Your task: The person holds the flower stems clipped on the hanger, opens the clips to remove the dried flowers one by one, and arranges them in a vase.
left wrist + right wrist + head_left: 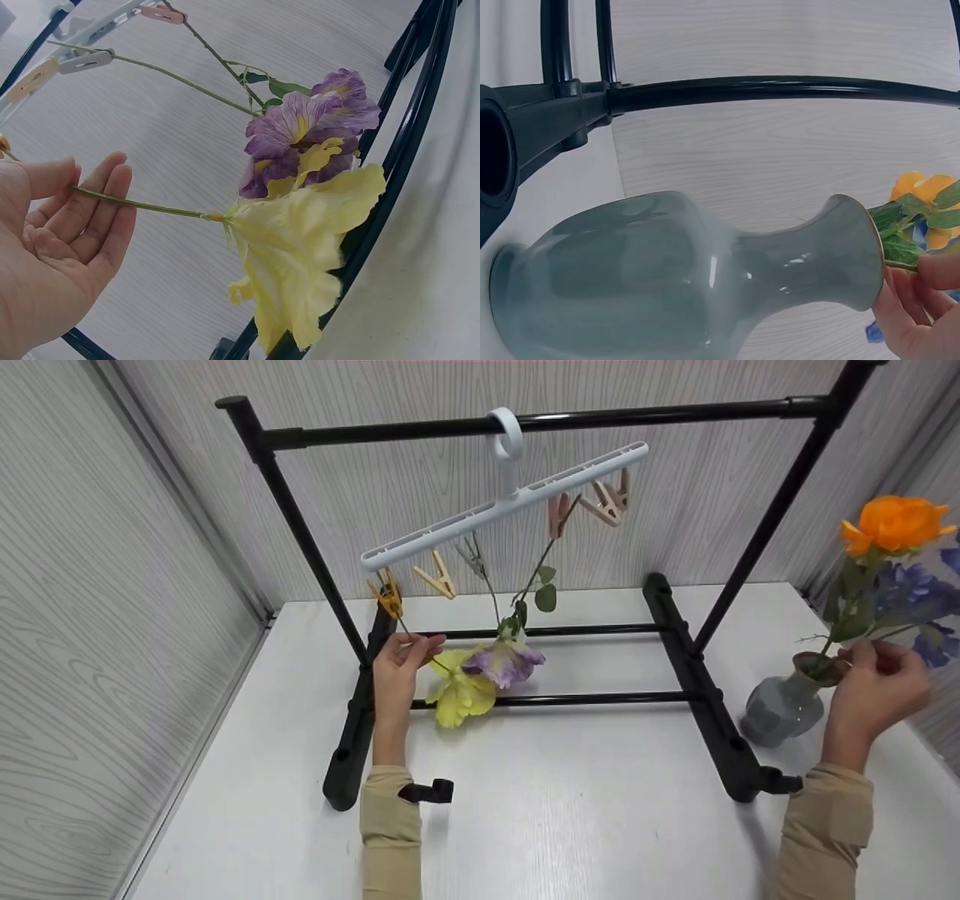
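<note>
My left hand (pixel 401 660) pinches the thin green stem of a yellow flower (pixel 461 694) between thumb and fingers. The bloom hangs head down, and the stem's upper end meets an orange clothespin (pixel 387 596) on the white hanger (pixel 480 514). Beside it a purple flower (pixel 506 660) dangles from a clip. On the right, a grey-green vase (pixel 652 277) holds an orange flower (pixel 896 525) and blue-purple flowers (pixel 919 592). My right hand (pixel 877 682) pinches a stem right at the vase's mouth; which bloom it belongs to I cannot tell.
The hanger tilts on the top bar of a black rack (pixel 667 414). More clothespins hang from it, including a yellow one (pixel 439 577), a grey one (pixel 472 556) and a pink one (pixel 558 515). The rack's feet and lower bars stand on a white table (pixel 562 810).
</note>
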A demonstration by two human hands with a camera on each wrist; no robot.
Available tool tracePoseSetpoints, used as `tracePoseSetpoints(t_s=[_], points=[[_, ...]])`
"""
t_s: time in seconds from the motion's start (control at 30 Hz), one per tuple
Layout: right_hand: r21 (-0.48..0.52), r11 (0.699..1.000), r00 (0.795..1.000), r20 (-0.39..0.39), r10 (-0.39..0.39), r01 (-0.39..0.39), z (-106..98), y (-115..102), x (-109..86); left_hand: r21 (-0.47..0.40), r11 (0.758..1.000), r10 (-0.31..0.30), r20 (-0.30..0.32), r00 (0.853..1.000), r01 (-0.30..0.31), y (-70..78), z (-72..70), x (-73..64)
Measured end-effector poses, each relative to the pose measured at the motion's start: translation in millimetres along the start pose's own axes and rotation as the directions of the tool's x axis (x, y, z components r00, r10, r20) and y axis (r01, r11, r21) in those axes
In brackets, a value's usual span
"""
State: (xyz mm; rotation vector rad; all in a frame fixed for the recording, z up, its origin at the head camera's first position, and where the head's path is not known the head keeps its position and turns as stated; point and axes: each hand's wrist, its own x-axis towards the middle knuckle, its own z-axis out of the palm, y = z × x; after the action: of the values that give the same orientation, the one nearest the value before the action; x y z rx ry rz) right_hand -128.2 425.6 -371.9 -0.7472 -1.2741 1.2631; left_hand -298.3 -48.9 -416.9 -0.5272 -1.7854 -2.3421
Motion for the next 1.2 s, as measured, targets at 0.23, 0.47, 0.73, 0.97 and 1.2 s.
tracePoseSetpoints(t_s=[0.23, 0.47, 0.73, 0.97, 1.2], points=[[-0.110, 0.993, 0.999, -0.028, -0.046, 0.043, 2, 8, 3.7, -0.020, 1.000, 0.013, -0.013, 1.000, -0.013, -12.8, -2.6, 3.3], [-0.270, 0.957, 0.992, -0.042, -0.123, 0.107, 5, 20, 8.4, 0.008, 1.000, 0.021, -0.031, 0.999, -0.021, -12.3, -1.1, 3.2], [-0.470, 0.871, 0.990, 0.062, -0.130, 0.144, 4, 21, 9.6, -0.051, 0.999, 0.012, -0.090, 0.996, -0.017, -13.2, -0.5, 4.6], [-0.695, 0.683, 0.953, 0.302, -0.007, 0.226, -5, 6, 13.9, -0.070, 0.997, 0.013, -0.136, 0.991, -0.022, -16.0, 0.9, 2.9], [-0.673, 0.604, 0.793, 0.599, 0.107, 0.427, -10, -14, 12.4, -0.066, 0.997, 0.028, -0.169, 0.985, -0.039, -17.2, 3.2, -0.4]])
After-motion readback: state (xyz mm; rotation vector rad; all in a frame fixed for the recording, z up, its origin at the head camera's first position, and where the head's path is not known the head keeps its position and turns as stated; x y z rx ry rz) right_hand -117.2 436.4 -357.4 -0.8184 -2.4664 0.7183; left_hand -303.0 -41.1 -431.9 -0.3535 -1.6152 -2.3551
